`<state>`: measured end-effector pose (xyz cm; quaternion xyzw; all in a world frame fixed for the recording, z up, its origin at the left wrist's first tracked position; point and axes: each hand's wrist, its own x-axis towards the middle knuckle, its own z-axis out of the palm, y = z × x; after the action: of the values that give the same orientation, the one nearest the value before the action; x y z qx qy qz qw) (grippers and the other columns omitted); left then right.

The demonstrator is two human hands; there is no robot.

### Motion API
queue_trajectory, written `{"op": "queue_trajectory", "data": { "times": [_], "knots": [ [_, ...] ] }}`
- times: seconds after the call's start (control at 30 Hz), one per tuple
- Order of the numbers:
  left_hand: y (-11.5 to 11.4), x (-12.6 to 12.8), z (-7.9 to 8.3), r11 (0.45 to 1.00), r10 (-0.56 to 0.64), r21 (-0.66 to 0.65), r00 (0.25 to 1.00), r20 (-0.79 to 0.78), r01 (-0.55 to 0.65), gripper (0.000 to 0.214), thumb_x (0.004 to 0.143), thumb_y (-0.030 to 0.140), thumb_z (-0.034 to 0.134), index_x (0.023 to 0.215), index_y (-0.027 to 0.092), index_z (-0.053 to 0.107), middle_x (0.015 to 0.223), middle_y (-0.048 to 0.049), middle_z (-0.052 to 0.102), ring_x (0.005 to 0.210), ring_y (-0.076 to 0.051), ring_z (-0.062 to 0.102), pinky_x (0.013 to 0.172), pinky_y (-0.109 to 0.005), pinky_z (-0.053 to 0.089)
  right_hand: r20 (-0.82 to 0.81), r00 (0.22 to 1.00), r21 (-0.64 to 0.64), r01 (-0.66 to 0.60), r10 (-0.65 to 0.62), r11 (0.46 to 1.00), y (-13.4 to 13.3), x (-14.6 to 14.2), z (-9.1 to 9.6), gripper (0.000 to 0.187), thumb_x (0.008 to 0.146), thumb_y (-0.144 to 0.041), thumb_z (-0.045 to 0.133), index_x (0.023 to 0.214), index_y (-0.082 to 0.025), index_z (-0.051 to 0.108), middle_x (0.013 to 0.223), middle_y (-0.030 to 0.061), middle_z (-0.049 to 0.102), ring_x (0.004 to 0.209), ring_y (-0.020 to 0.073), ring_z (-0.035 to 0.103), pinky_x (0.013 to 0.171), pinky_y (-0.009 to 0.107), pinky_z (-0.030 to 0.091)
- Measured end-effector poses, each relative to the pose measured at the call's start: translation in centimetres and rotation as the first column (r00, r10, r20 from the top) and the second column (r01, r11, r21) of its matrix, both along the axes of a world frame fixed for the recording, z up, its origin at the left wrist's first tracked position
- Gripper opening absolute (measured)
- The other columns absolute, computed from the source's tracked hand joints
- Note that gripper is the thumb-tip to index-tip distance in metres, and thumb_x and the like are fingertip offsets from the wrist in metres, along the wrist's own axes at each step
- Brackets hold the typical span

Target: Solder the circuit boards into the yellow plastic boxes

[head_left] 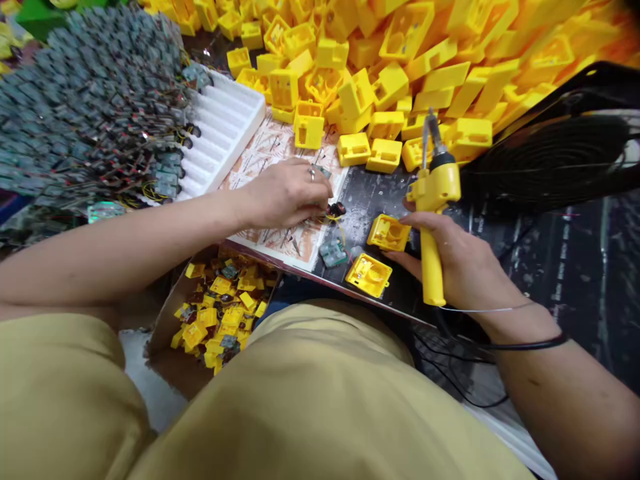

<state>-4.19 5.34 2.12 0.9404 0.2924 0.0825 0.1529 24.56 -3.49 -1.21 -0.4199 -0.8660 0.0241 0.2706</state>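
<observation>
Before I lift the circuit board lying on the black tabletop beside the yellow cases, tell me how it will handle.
The circuit board is probably light and stiff, as it looks small and thin. Its yellow wires look fine and floppy, so they may trail or snag. Lying flat on the tabletop, it should slide rather than roll.

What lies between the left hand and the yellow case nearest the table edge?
The head view shows a dark part, thin wires and a circuit board between the left hand and that case.
</observation>
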Motion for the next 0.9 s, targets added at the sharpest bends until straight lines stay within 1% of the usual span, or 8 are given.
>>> {"op": "queue_trajectory", "data": {
  "times": [0.1, 0.2, 0.27, 0.33, 0.4, 0.53, 0.73, 0.9],
  "knots": [
    [1.4, 0.6, 1.2, 0.945, 0.230, -0.285, 0.948, 0.221, -0.162, 0.014, 0.086, 0.027, 0.063, 0.086, 0.015, 0.069, 0.083, -0.0032, 0.074, 0.083, -0.016, 0.070, 0.082, -0.032, 0.053, -0.037, 0.999, -0.035, 0.022, -0.023, 0.999, 0.1, -0.1, 0.2, 0.049, 0.085, -0.037, 0.072, 0.124, -0.017, 0.049, 0.113, 0.0128, 0.068, 0.098, 0.0248, 0.070, 0.083, 0.037, 0.061],
    [2.4, 1.5, 3.6, 0.783, 0.489, -0.583, 0.795, 0.358, -0.219, 0.007, 0.083, 0.019, 0.065, 0.078, 0.013, 0.064, 0.071, -0.0009, 0.067, 0.068, -0.012, 0.065, 0.068, -0.029, 0.052, -0.063, 0.998, -0.076, 0.011, -0.015, 0.997, 0.2, -0.1, 0.4, 0.045, 0.087, -0.035, 0.070, 0.124, -0.021, 0.049, 0.114, 0.0099, 0.068, 0.093, 0.0231, 0.071, 0.080, 0.035, 0.062],
    [2.7, 2.0, 5.0, 0.730, 0.579, -0.658, 0.681, 0.449, -0.187, 0.010, 0.081, 0.017, 0.067, 0.074, 0.015, 0.061, 0.065, 0.0018, 0.062, 0.062, -0.010, 0.061, 0.064, -0.027, 0.050, -0.081, 0.997, -0.097, 0.001, -0.009, 0.995, 0.1, -0.2, 0.6, 0.041, 0.089, -0.034, 0.068, 0.124, -0.024, 0.049, 0.110, 0.0073, 0.068, 0.093, 0.0231, 0.071, 0.081, 0.035, 0.062],
    [2.7, 2.4, 5.7, 0.730, 0.605, -0.669, 0.590, 0.534, -0.142, 0.013, 0.080, 0.018, 0.070, 0.072, 0.017, 0.060, 0.063, 0.0034, 0.059, 0.060, -0.008, 0.059, 0.062, -0.026, 0.048, -0.117, 0.992, -0.110, 0.032, -0.045, 0.993, -0.1, -0.7, 0.7, 0.042, 0.088, -0.035, 0.068, 0.124, -0.025, 0.049, 0.112, 0.0076, 0.067, 0.098, 0.0259, 0.070, 0.085, 0.040, 0.061],
    [2.7, 2.5, 5.6, 0.685, 0.620, -0.723, 0.592, 0.515, -0.090, 0.013, 0.078, 0.018, 0.072, 0.072, 0.018, 0.060, 0.062, 0.0041, 0.058, 0.058, -0.007, 0.057, 0.057, -0.024, 0.045, -0.194, 0.975, -0.122, 0.084, -0.107, 0.989, -0.2, -1.6, 0.9, 0.048, 0.086, -0.040, 0.070, 0.126, -0.025, 0.046, 0.118, 0.0098, 0.064, 0.103, 0.0282, 0.069, 0.086, 0.044, 0.061],
    [2.7, 2.7, 5.0, 0.537, 0.646, -0.840, 0.679, 0.349, -0.079, 0.013, 0.082, 0.019, 0.067, 0.074, 0.017, 0.058, 0.065, 0.0035, 0.062, 0.056, -0.007, 0.057, 0.050, -0.022, 0.040, -0.327, 0.932, -0.127, 0.121, -0.157, 0.984, 0.7, -4.6, 1.0, 0.064, 0.080, -0.055, 0.073, 0.127, -0.025, 0.040, 0.120, 0.0104, 0.058, 0.106, 0.0275, 0.067, 0.086, 0.043, 0.062],
    [1.6, 2.6, 6.0, 0.469, 0.686, -0.876, 0.670, 0.283, -0.110, 0.012, 0.089, 0.027, 0.059, 0.081, 0.018, 0.056, 0.070, 0.0023, 0.066, 0.076, -0.016, 0.070, 0.063, -0.027, 0.052, -0.302, 0.945, -0.186, 0.071, -0.126, 0.980, 3.8, -8.0, -0.6, 0.067, 0.082, -0.051, 0.073, 0.131, -0.025, 0.036, 0.123, 0.0087, 0.059, 0.097, 0.0250, 0.070, 0.069, 0.033, 0.062],
    [0.6, 1.8, 7.4, 0.476, 0.729, -0.858, 0.633, 0.261, -0.195, 0.012, 0.090, 0.027, 0.056, 0.084, 0.017, 0.057, 0.077, 0.0015, 0.062, 0.083, -0.016, 0.070, 0.060, -0.023, 0.046, -0.236, 0.969, -0.192, 0.025, -0.070, 0.981, 3.3, -8.4, 0.0, 0.060, 0.081, -0.033, 0.071, 0.132, -0.026, 0.041, 0.112, 0.0059, 0.062, 0.089, 0.0247, 0.069, 0.068, 0.037, 0.061]
  ]
}}
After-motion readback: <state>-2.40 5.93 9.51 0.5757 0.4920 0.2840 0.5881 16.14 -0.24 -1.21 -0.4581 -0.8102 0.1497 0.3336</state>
